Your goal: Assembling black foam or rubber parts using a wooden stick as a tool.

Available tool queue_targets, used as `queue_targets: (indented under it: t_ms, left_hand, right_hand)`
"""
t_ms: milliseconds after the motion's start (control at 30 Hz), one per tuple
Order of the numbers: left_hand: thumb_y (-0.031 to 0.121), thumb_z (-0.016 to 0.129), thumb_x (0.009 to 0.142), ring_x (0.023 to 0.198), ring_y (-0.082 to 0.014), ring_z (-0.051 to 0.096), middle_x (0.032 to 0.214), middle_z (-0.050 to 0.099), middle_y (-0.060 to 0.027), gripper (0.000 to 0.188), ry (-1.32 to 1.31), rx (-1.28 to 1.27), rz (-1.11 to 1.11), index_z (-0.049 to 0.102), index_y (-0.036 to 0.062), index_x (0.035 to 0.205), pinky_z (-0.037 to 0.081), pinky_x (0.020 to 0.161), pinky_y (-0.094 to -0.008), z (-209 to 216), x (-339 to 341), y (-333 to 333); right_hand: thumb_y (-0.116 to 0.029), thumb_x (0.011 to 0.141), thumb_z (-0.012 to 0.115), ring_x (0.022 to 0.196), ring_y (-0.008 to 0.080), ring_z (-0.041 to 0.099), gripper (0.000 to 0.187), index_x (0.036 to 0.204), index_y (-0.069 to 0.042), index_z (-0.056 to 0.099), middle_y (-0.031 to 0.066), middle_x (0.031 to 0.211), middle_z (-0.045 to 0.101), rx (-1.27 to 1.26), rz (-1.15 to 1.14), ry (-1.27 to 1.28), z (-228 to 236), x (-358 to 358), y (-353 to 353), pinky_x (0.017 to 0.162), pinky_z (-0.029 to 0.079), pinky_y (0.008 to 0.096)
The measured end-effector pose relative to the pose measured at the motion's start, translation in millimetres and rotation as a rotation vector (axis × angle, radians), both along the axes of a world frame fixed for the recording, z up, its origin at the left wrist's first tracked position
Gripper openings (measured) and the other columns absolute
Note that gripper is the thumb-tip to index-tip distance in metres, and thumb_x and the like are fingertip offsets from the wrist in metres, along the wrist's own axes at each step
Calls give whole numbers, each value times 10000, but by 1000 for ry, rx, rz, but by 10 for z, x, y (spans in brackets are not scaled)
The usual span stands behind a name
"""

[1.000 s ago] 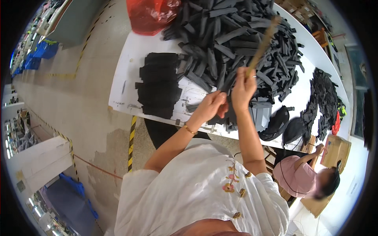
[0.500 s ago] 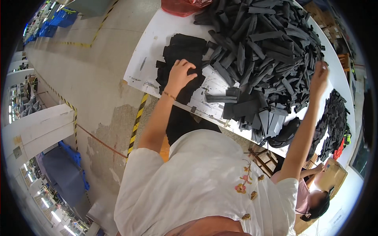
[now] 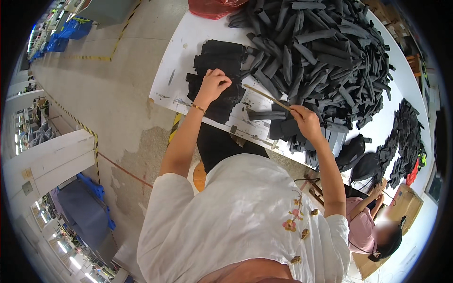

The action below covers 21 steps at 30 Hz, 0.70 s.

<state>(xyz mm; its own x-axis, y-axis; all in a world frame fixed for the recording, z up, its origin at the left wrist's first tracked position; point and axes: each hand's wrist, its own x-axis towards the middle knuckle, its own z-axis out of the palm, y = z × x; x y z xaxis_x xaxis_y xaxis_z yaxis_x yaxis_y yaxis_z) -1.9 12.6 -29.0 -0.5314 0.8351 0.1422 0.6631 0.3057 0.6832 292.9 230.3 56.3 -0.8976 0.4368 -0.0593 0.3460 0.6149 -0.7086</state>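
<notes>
My right hand point(image 3: 306, 121) grips a thin wooden stick point(image 3: 266, 96), which slants up and left toward the flat black fabric pieces point(image 3: 219, 51). Over those pieces, laid in overlapping rows on the left part of the white table point(image 3: 171, 56), is my left hand point(image 3: 214, 86). Its fingers are curled in close to the thumb; whatever lies between them is too small to make out. A big heap of dark grey fabric tubes point(image 3: 325, 52) covers the table beyond my right hand. Just under the stick, one tube point(image 3: 267, 115) lies by itself, beside a stack of flat dark pieces point(image 3: 283, 129).
A red plastic bag point(image 3: 214, 8) rests at the table's far left. Black bundles point(image 3: 365, 166) and another dark fabric heap point(image 3: 406, 134) lie to the right. A co-worker in a pink top point(image 3: 361, 226) sits at lower right near a cardboard box point(image 3: 406, 203).
My right hand has come from the heap's right side to the middle, and the stick now shows plainly in it. My left hand stays over the flat pieces, its fingers drawn closer together.
</notes>
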Motion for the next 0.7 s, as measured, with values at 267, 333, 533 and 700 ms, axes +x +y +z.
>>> queue_targets:
  t_ms: [267, 333, 533, 700]
  left_hand:
    - [224, 725, 733, 962, -237, 514, 927, 587, 30, 70, 21, 79, -79, 726, 196, 797, 433, 851, -354, 265, 152, 90]
    - [216, 740, 709, 1116, -253, 470, 1030, 579, 35, 79, 64, 84, -134, 718, 198, 783, 366, 949, -416, 463, 443, 214]
    - [152, 717, 820, 1155, -282, 482, 1254, 477, -127, 409, -754, 1018, 605, 552, 47, 1178, 405, 986, -404, 906, 948, 318]
    - [251, 679, 882, 742, -232, 623, 767, 604, -74, 271, -1809, 1001, 634, 602, 15, 989, 554, 749, -378, 242, 1231, 338]
  right_hand:
    - [-127, 892, 594, 825, 330, 647, 173, 1018, -29, 659, 152, 927, 673, 30, 93, 53, -92, -168, -152, 716, 508, 363]
    - [-122, 895, 589, 820, 334, 647, 182, 1037, -28, 655, 157, 927, 673, 41, 112, 94, -200, -265, -277, 712, 507, 356]
    - [-107, 913, 584, 658, 266, 616, 239, 1108, 29, 608, 198, 777, 634, -561, -118, 43, -334, -452, -776, 625, 479, 336]
    - [-75, 907, 562, 701, 399, 617, 129, 964, 36, 593, 258, 778, 610, -268, -159, 149, -361, -619, -1172, 595, 467, 416]
